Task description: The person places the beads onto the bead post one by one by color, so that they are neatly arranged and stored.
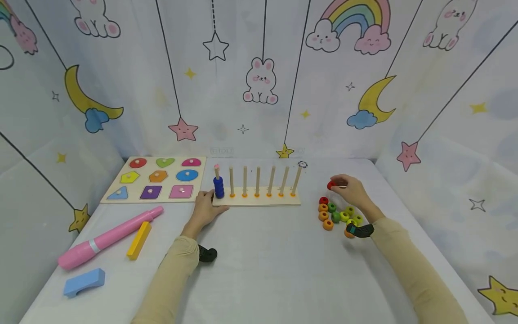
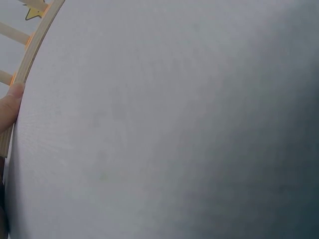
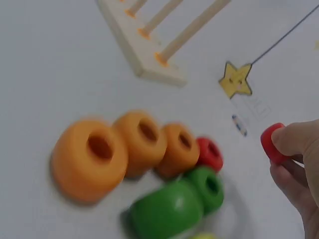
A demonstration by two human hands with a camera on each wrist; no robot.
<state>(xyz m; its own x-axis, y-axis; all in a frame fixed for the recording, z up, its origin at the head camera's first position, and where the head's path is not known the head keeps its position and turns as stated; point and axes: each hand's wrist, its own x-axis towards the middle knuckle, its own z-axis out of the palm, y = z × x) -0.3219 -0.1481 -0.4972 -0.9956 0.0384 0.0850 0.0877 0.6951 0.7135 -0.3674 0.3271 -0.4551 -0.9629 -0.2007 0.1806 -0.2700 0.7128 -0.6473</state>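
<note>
A wooden base with a row of upright pegs stands at the back of the table. Blue beads are stacked on its leftmost peg. My left hand grips the base at its left end, thumb along the front edge; the left wrist view shows that thumb against the wood. At the right, my right hand pinches a red bead between thumb and fingers, above the table. Below it lie another red bead, orange beads, green beads and yellow-green beads.
On the left are a shape puzzle board, a pink stick-like toy, a yellow block and a blue arched block. A patterned cloth hangs behind the table.
</note>
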